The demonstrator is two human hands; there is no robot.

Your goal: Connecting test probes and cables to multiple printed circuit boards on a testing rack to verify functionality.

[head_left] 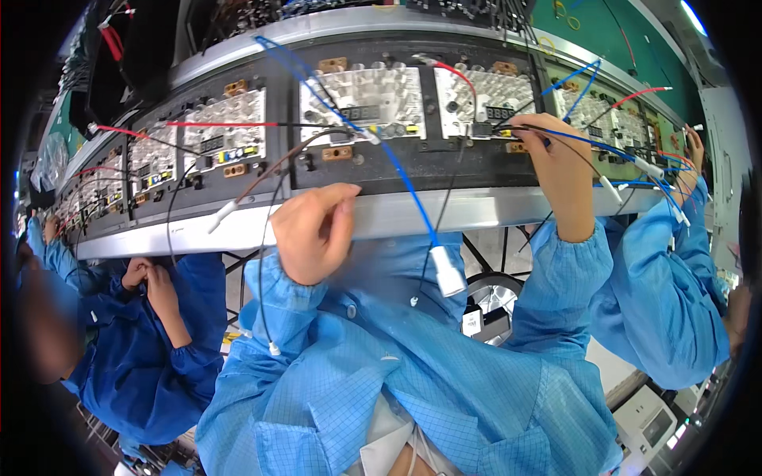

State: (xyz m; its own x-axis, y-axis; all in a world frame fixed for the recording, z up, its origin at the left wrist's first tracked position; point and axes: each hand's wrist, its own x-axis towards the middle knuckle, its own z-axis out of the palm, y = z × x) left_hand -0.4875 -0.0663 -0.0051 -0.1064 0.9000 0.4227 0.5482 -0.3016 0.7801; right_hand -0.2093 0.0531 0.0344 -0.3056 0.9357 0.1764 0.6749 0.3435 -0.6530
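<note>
My right hand (558, 163) reaches over a white circuit board (456, 97) with a small dark display. Its thumb and forefinger are pinched on a dark wire at the board's lower right edge; the fingers partly hide the grip. Dark and blue wires run rightward past this hand to white connectors (649, 167). My left hand (313, 232) is curled closed over the metal rail (397, 216), with no object showing in it. Above it lies another circuit board (361, 99), crossed by a blue wire (406, 181) that ends in a white connector (448, 274).
Several similar boards sit in a black fixture (278, 151) along the line. A brown wire (274, 169) and red wires (226, 124) cross it. Co-workers in blue sit at left (159, 357) and right (659, 293). A round stool base (494, 297) stands below the rail.
</note>
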